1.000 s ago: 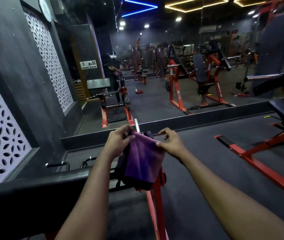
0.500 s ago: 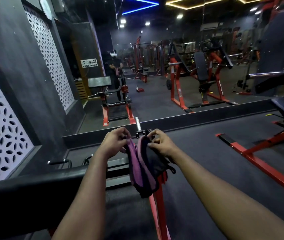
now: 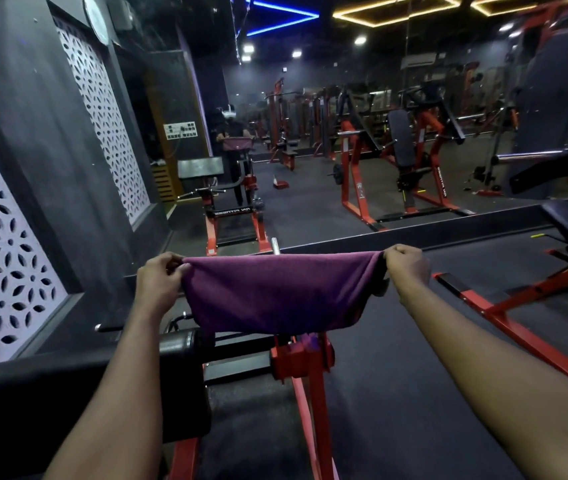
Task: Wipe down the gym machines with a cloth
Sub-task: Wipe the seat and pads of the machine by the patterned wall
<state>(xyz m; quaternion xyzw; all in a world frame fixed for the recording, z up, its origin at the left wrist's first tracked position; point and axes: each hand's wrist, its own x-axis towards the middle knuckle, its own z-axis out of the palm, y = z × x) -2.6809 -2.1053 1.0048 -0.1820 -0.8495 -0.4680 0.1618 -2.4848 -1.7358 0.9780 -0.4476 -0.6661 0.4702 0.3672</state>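
A dark rubber floor (image 3: 396, 393) ran up to a wall mirror (image 3: 310, 188) in a dim gym. Above the nearest red machine (image 3: 305, 362) the purple cloth (image 3: 275, 296) hung spread out, long axis left to right, top edge taut, lower edge sagging. The left hand (image 3: 158, 282) and right hand (image 3: 407, 268) each pinched a top corner, fingers (image 3: 171, 263) curled tight on the fabric.

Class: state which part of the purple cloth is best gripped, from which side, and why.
Grip the purple cloth at its two top corners, one from each outer end, as the left hand and right hand do. Its top edge runs taut between them and the rest hangs free, so the gathered corners pinch firmly.
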